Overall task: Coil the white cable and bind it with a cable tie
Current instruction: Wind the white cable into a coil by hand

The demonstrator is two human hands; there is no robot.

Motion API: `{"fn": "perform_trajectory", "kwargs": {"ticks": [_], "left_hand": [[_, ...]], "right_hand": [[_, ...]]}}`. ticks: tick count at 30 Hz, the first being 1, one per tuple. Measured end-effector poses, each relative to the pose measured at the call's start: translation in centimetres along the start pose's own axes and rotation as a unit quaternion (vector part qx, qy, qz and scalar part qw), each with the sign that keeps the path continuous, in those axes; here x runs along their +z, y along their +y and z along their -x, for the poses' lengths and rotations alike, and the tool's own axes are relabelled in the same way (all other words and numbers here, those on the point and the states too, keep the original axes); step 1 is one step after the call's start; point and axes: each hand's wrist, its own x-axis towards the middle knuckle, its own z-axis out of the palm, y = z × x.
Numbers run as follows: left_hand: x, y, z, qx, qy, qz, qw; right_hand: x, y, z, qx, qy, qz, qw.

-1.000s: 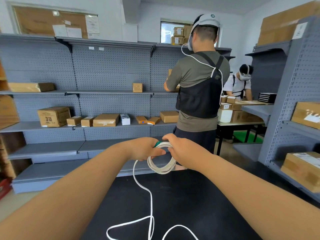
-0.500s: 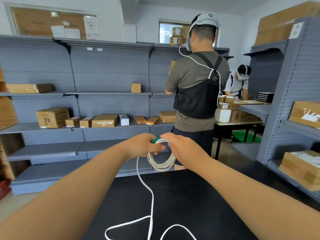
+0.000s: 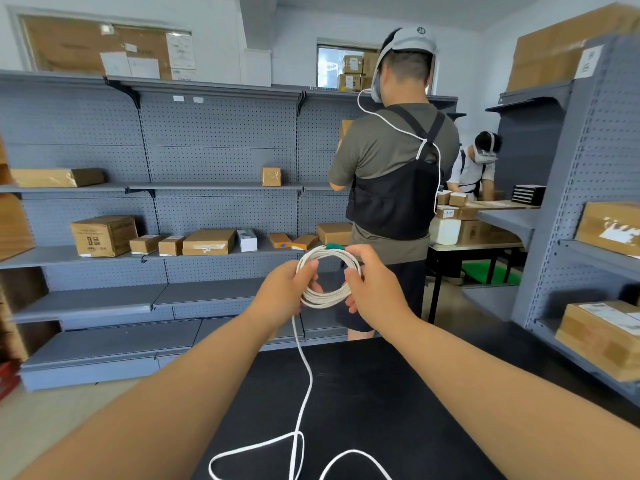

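A white cable coil [image 3: 325,295] of several loops is held up in the air above the black table [image 3: 381,403]. My left hand [image 3: 285,289] grips the coil's left side. On the coil's right side is my right hand [image 3: 372,282], fingers wrapped on the loops. A green connector [image 3: 334,246] sticks out at the coil's top. The loose tail of the cable [image 3: 304,382] hangs from the coil down to the table and lies there in open loops.
A person in a dark apron [image 3: 394,181] stands just beyond the table, back turned. Grey shelves with cardboard boxes [image 3: 104,235] line the left wall. More shelving with boxes [image 3: 602,327] stands at the right. Another person [image 3: 474,168] works at a far table.
Both hands have lifted the coil higher and turned it, so its ring now faces me. The hanging tail has been drawn up with it.
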Motion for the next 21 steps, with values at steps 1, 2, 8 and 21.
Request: {"fn": "perform_trajectory", "kwargs": {"ticks": [1,2,8,21], "left_hand": [[0.0,0.2,0.0,0.020,0.019,-0.069,0.997],[-0.2,0.4,0.1,0.042,0.027,-0.137,0.989],[-0.7,1.7,0.1,0.103,-0.040,-0.367,0.924],[-1.3,1.7,-0.6,0.110,-0.086,-0.351,0.926]], "right_hand": [[0.0,0.0,0.0,-0.004,-0.013,0.025,1.000],[-0.1,-0.1,-0.1,-0.009,-0.028,0.063,0.998],[-0.2,0.2,-0.2,-0.086,-0.072,0.288,0.951],[-0.3,0.1,-0.9,-0.102,-0.107,0.380,0.913]]}}
